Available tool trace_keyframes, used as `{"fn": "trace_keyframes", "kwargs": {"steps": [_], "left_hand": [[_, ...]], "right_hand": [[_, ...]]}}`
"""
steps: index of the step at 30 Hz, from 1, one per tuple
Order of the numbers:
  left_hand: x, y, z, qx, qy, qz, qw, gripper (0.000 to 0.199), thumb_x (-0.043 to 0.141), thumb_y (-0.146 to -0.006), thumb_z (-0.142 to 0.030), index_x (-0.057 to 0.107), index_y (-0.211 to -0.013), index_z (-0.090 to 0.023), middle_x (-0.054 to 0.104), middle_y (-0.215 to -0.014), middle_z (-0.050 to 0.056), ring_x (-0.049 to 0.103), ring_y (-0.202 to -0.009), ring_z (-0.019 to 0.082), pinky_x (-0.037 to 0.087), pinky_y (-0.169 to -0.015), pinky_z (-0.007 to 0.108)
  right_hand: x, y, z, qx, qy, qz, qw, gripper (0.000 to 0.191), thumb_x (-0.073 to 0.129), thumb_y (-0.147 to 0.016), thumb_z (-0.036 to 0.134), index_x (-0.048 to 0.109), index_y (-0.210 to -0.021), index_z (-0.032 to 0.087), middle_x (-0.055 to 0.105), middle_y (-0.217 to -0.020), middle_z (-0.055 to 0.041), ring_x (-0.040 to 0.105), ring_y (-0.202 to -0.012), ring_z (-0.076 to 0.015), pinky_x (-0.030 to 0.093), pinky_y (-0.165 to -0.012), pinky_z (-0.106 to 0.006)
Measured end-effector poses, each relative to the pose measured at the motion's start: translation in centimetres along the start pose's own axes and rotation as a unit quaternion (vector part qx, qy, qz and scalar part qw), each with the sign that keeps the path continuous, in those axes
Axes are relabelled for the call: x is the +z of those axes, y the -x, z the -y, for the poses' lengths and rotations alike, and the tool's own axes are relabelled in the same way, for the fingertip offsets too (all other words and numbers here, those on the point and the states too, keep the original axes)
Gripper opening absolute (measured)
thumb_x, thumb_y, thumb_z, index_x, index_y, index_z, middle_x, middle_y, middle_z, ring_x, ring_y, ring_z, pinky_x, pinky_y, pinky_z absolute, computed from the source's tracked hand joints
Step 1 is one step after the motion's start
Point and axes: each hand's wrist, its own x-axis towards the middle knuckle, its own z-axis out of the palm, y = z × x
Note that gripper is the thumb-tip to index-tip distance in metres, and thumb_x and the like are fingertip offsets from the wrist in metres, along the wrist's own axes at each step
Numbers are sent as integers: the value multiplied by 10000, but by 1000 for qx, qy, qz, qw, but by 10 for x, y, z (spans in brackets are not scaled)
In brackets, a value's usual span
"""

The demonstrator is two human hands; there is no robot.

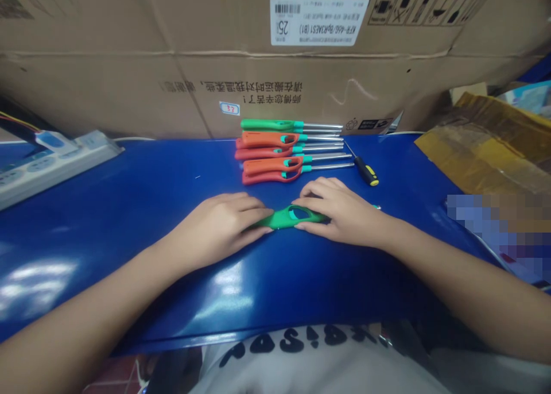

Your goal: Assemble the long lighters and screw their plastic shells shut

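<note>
A green long-necked gas lighter (284,218) lies level on the blue table (172,308), across the space between my hands. My left hand (226,221) pinches its handle end between thumb and fingers. On the other side, my right hand (336,213) grips it near the dark trigger opening and covers most of the neck; only the metal tip shows past the wrist. Beyond my hands lies a stack of similar lighters, with a green lighter (267,125) at the back and several orange and red lighters (271,165) in front, their metal necks pointing right.
A black and yellow screwdriver (367,172) lies right of the stack. A large cardboard box (129,32) walls off the table's far side. To the left is a white power strip (55,167) with a plug in it. Brown tape-covered packaging (486,147) sits at the right.
</note>
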Motion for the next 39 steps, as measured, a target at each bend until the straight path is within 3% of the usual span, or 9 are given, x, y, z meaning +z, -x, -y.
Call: {"fn": "trace_keyframes", "kwargs": {"steps": [11,19,26,29,39], "left_hand": [[6,1,-2,-14,-25,-10,1000,253,612,-979,-360,718,-1140,-197,735,-1037,70,695,-915,218,548,-800,327],[11,1,-17,8,-131,-24,991,277,591,-964,-270,705,-1156,-105,749,-1012,117,702,-879,275,586,-715,387],[17,1,-4,-46,-13,-104,993,284,587,-991,-298,691,-1188,-123,742,-1071,120,709,-965,238,601,-853,369],[17,1,1,-51,35,-113,992,262,591,-992,-295,702,-1148,-115,742,-1072,124,708,-979,241,598,-887,388],[15,0,-3,-22,43,-137,989,227,589,-986,-247,713,-1101,-95,753,-1002,128,708,-900,248,600,-811,391]], "right_hand": [[1,1,4,-12,59,-1,998,385,599,-972,436,696,-1236,174,645,-1088,-108,557,-951,-241,411,-846,-379],[0,-1,7,-63,147,-14,987,363,625,-948,378,712,-1159,96,683,-964,-113,554,-844,-238,372,-768,-370],[-6,-2,0,-97,158,-38,982,299,516,-1017,338,730,-988,131,707,-875,-83,568,-801,-212,336,-762,-365],[-8,-1,-1,-104,153,-42,982,309,494,-1030,330,720,-960,132,702,-845,-75,562,-780,-204,328,-753,-366],[-12,0,0,-97,147,-45,983,348,449,-1047,353,711,-941,151,708,-832,-60,578,-768,-197,330,-754,-364]]}}
